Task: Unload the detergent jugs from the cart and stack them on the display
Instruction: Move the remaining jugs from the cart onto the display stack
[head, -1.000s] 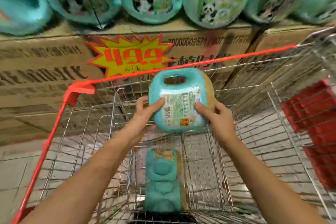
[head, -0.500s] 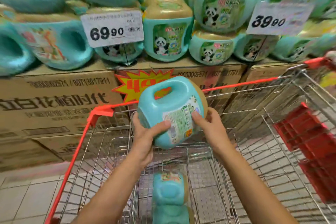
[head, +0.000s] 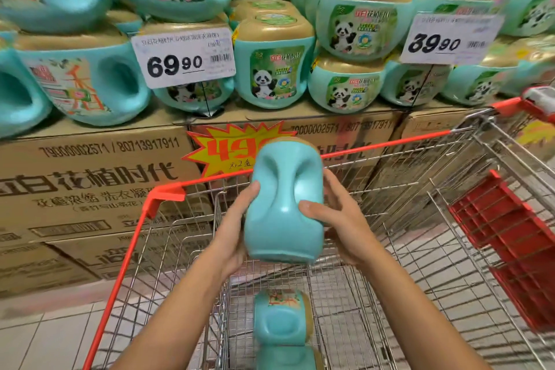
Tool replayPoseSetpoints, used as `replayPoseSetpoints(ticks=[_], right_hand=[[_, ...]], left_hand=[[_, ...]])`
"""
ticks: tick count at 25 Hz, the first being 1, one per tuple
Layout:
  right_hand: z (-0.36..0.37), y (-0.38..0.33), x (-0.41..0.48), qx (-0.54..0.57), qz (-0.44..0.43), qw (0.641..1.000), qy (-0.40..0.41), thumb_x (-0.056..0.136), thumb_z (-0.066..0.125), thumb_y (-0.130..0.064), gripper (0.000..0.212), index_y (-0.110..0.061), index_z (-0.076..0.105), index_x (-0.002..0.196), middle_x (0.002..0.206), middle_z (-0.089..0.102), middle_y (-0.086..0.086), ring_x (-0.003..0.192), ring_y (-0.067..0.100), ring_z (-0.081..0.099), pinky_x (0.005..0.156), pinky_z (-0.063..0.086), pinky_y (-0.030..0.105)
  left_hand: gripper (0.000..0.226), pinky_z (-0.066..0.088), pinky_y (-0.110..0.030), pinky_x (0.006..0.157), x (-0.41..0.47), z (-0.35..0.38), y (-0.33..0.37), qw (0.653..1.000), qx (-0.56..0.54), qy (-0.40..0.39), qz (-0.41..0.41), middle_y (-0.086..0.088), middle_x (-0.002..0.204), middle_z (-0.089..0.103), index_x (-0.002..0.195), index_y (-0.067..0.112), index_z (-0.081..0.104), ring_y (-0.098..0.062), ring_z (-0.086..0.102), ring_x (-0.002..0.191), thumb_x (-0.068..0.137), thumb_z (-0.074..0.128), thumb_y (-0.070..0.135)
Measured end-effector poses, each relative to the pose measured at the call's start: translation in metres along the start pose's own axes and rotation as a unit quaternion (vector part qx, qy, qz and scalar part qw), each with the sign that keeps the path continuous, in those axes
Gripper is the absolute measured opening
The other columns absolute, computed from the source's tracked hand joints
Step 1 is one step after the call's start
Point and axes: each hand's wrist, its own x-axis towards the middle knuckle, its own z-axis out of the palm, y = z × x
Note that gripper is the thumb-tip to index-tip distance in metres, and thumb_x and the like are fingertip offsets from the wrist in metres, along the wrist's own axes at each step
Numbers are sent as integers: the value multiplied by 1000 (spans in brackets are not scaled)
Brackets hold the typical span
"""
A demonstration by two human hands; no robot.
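Teal plastic detergent jug with a gold cap point(head: 285, 204) is held above the wire cart point(head: 420, 219), cap toward the stacked display point(head: 273, 69). Left hand point(head: 234, 231) and right hand point(head: 339, 219) clasp opposite sides, likely steadying its weight. 2 more jugs point(head: 282, 327) remain in the cart.

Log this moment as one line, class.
left hand: holds jug | right hand: holds jug | jug: above cart | display: not yet reached

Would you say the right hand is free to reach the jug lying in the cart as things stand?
Probably not yet: the right hand and the left hand both grip the lifted jug, held over the jug in the cart. Nothing else seems to block it.
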Motion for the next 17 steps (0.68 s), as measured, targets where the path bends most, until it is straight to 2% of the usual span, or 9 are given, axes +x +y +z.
replayPoseSetpoints(ticks=[2,4,7,9,11,12,15,17], right_hand=[[-3,-1,1,-17,-16,999,-35,69,74,-16,74,-22,49,138,134,60,3,113,21,63,86,55,42],[-1,-5,1,-34,-25,997,-57,74,69,-17,68,-21,48,139,134,60,2,113,18,63,85,53,30],[1,-12,-10,-52,-22,996,-74,83,64,-41,55,-27,51,135,126,65,-4,110,11,64,83,52,21],[2,-13,-17,-114,-28,991,-64,70,73,-53,66,-35,50,129,120,67,-10,107,8,65,84,53,24],[3,-7,-20,-196,-49,979,-20,59,81,-43,75,-37,49,126,111,68,-13,99,3,66,81,53,21],[2,-3,-19,-200,-55,978,10,58,78,-32,69,-35,53,121,103,70,-14,91,3,67,74,53,18],[-8,-1,-16,-146,-52,984,86,53,57,-12,41,-30,66,89,71,68,-14,64,2,61,52,47,18],[-19,-3,-17,-111,-45,989,83,52,55,-8,37,-31,68,77,65,65,-10,59,5,59,47,44,21]], left_hand=[[64,58,-31,63,1,2,-2,1000,-4,-12,-23,-14,105,74,125,11,61,-24,73,85,69,77,38],[74,59,-34,64,1,8,-10,999,-47,-7,8,-17,109,72,133,8,54,-26,73,86,65,77,26],[79,59,-36,73,4,16,-20,994,-19,13,106,-14,123,66,137,17,49,-27,69,100,64,78,17],[96,57,-37,83,4,22,-21,986,50,41,153,0,129,64,142,24,42,-22,65,112,56,85,21],[107,56,-29,85,3,23,-22,982,73,54,168,18,125,65,147,30,33,-9,64,113,53,85,28],[103,55,-24,82,3,20,-24,982,68,45,172,19,125,65,147,30,33,-6,64,112,57,84,29],[71,51,-25,82,7,3,-23,985,63,54,153,5,130,64,141,33,45,-12,64,113,75,70,37],[68,47,-29,82,7,-7,-18,984,85,67,142,3,125,66,135,34,49,-10,65,107,71,70,47]])
